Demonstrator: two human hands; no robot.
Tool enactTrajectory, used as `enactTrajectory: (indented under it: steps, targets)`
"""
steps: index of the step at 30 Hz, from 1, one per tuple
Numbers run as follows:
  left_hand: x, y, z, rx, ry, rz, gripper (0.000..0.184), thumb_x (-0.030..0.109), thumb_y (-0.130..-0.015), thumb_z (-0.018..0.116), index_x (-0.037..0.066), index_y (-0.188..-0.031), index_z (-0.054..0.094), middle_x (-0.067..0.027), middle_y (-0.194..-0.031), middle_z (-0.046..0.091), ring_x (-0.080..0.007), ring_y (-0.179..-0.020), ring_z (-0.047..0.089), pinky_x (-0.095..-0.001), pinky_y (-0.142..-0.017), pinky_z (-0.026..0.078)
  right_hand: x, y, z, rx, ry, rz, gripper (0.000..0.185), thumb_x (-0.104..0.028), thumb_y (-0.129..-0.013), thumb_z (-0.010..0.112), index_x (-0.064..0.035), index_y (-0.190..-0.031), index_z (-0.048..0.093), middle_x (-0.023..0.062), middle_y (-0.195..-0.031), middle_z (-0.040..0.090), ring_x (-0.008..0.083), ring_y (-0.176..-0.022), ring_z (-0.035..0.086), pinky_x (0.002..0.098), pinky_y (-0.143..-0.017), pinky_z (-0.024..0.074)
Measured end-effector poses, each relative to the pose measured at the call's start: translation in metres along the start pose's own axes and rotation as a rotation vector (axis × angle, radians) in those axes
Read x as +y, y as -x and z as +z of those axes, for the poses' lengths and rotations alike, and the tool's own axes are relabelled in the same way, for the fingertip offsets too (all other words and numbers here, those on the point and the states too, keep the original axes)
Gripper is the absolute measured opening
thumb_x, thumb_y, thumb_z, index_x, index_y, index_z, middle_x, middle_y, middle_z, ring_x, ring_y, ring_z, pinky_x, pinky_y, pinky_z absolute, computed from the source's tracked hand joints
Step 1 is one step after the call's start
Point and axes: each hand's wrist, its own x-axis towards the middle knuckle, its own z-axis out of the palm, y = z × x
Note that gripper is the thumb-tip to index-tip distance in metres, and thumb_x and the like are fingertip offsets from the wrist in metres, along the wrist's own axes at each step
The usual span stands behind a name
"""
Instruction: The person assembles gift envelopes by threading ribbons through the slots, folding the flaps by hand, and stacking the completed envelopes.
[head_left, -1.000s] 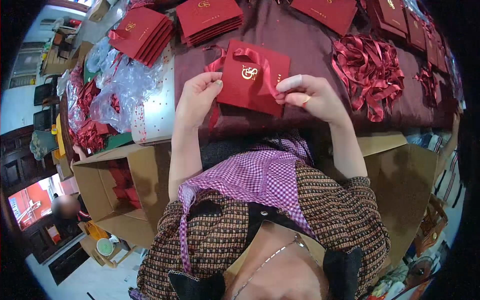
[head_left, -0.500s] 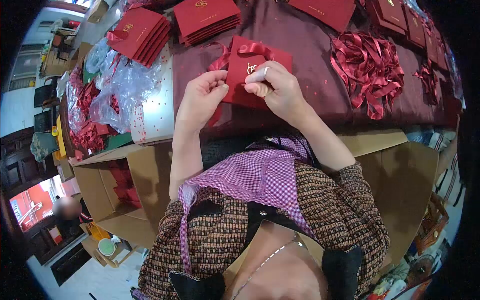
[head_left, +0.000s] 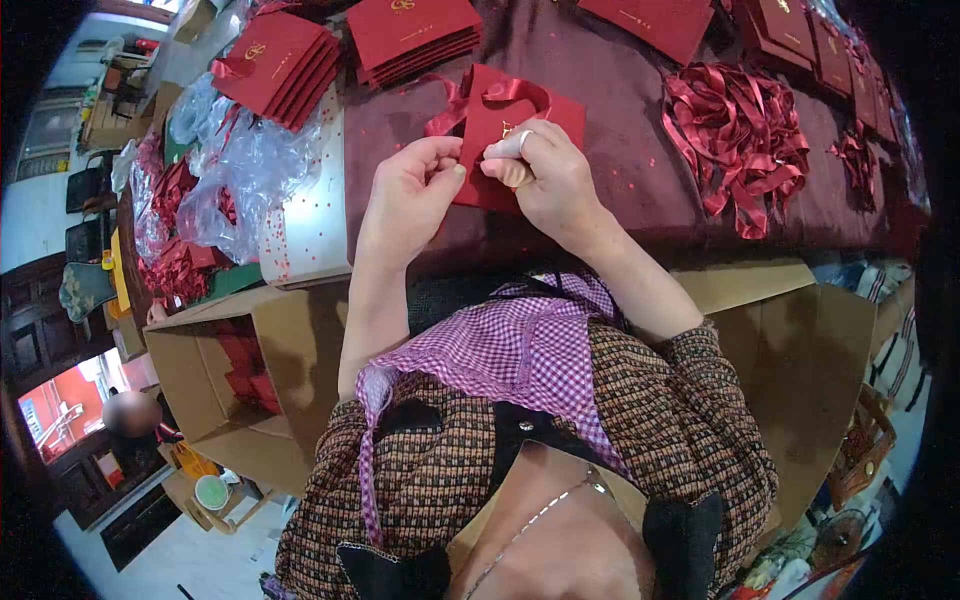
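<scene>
A red bag [head_left: 488, 120] with gold print lies on the dark red cloth, a red ribbon [head_left: 520, 92] looping over its top. At the bag's left edge my left hand [head_left: 418, 190] has thumb and fingers pinched; what is between them is too small to tell. My right hand [head_left: 548, 180] is over the front of the bag with curled fingers, a white wrap on one finger, and covers part of the print. Whatever its fingertips hold is hidden.
Stacks of red bags [head_left: 415, 35] stand along the back. A heap of red ribbons [head_left: 735, 140] lies on the right, clear plastic wrapping [head_left: 235, 170] on the left. Open cardboard boxes [head_left: 290, 370] flank my body. A person [head_left: 135, 430] is at the far left.
My right hand has moved left from the bag's right edge to its front, near my left hand. It had held the ribbon; the ribbon now loops near the bag's top.
</scene>
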Motion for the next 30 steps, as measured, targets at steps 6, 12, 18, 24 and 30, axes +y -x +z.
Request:
enactTrajectory:
  steps: [6,12,18,24,30]
  targets:
    - [0.000,0.001,0.004,0.022,-0.071,0.039,0.023,-0.001,-0.083,0.061,-0.005,-0.106,0.062,0.0008,-0.079,0.060,-0.0043,-0.071,0.052,-0.0199,-0.062,0.043,-0.002,-0.001,0.002,0.034,-0.009,-0.039,0.015,-0.011,-0.073,0.072,-0.0056,-0.076,0.058,0.0086,-0.073,0.058,0.0287,-0.071,0.056,0.0382,-0.065,0.0429]
    - [-0.003,0.003,0.013,0.077,-0.032,0.063,0.021,-0.002,-0.083,0.061,-0.005,-0.104,0.062,0.0010,-0.078,0.060,-0.0040,-0.070,0.052,-0.0198,-0.061,0.043,-0.010,-0.002,-0.001,0.065,0.151,-0.133,0.016,-0.008,-0.070,0.074,-0.0035,-0.078,0.060,0.0098,-0.072,0.058,0.0270,-0.071,0.058,0.0375,-0.067,0.0462]
    - [-0.001,0.006,0.015,0.075,0.141,0.001,0.023,-0.003,-0.086,0.060,-0.006,-0.108,0.060,0.0001,-0.083,0.060,-0.0045,-0.073,0.053,-0.0187,-0.065,0.044,-0.003,0.005,-0.001,-0.001,-0.183,0.215,0.012,-0.005,-0.081,0.071,0.0017,-0.082,0.061,0.0109,-0.078,0.064,0.0194,-0.074,0.062,0.0293,-0.068,0.0494]
    - [-0.001,0.005,0.013,0.069,0.117,0.019,0.023,-0.003,-0.086,0.060,-0.006,-0.109,0.059,-0.0001,-0.083,0.060,-0.0046,-0.074,0.053,-0.0186,-0.067,0.044,-0.007,0.004,-0.004,0.016,-0.276,0.325,0.012,-0.005,-0.080,0.072,0.0015,-0.082,0.062,0.0096,-0.079,0.065,0.0170,-0.074,0.062,0.0293,-0.068,0.0492]
    - [0.000,0.005,0.015,0.067,0.063,0.042,0.022,-0.003,-0.085,0.060,-0.006,-0.106,0.060,0.0005,-0.083,0.060,-0.0044,-0.073,0.053,-0.0187,-0.066,0.044,-0.003,0.006,-0.002,0.006,-0.191,0.214,0.014,-0.007,-0.079,0.072,0.0002,-0.079,0.061,0.0105,-0.076,0.063,0.0205,-0.073,0.062,0.0313,-0.067,0.0487]
